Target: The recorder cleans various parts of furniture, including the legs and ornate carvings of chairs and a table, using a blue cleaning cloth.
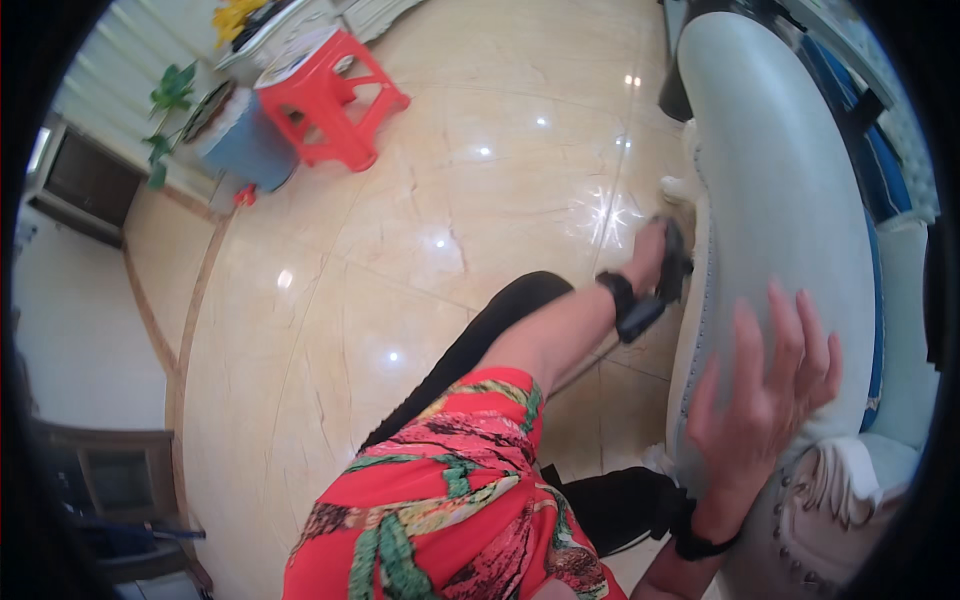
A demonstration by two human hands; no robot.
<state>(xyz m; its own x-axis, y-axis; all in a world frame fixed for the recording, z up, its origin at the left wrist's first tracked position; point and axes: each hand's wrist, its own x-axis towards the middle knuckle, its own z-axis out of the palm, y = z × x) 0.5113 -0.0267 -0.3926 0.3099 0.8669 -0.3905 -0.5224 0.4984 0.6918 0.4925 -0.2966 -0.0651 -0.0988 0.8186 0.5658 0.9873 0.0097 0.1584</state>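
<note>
My right hand (772,390) hovers blurred over the pale upholstered sofa (772,172), fingers spread and holding nothing. A black band circles its wrist. A bare limb, which looks like my left arm, reaches from the red patterned garment (442,495) toward the sofa's studded front edge. A black strap with a small dark device (641,319) sits around it. Its end, apparently my left hand (649,251), is blurred against a dark object (676,259); whether it grips this is unclear. Black clothing (495,322) lies beyond the limb, with black fabric (619,502) below right.
A red plastic stool (337,112) stands at upper left beside a blue plant pot (251,142) with a green plant. Glossy tiled floor (375,247) spans the middle. Folded cloth (844,480) lies at the sofa's near end. Dark wooden furniture (124,472) is at lower left.
</note>
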